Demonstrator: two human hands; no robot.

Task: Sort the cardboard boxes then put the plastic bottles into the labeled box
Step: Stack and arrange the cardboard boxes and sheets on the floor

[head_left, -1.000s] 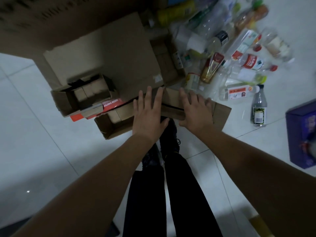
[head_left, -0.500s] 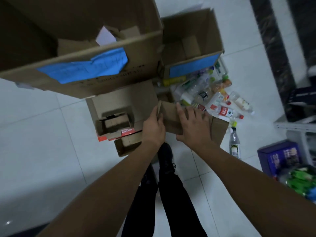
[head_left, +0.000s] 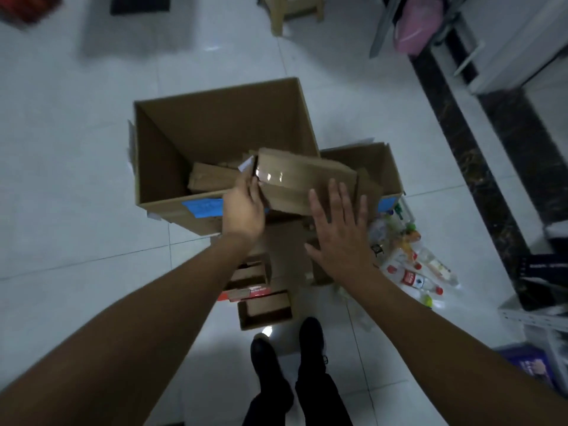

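Two hands at work: your left hand (head_left: pixel 242 210) grips the flattened carton (head_left: pixel 302 184) w/ its end over the big labeled box (head_left: pixel 172 207); right hand (head_left: pixel 341 238) spread, off it. Cardboard sorting step. Next: let go so it falls inside. Bottles (head_left: pixel 412 272) lie on floor, right.

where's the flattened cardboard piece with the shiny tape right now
In the head view the flattened cardboard piece sits centre frame over the near right corner of the big open box, with the left hand gripping its left end.

Brown cardboard boxes (head_left: pixel 221 124) with blue labels (head_left: pixel 203 206), white floor tiles (head_left: pixel 76 186), red-labelled clear bottles (head_left: pixel 412 279)
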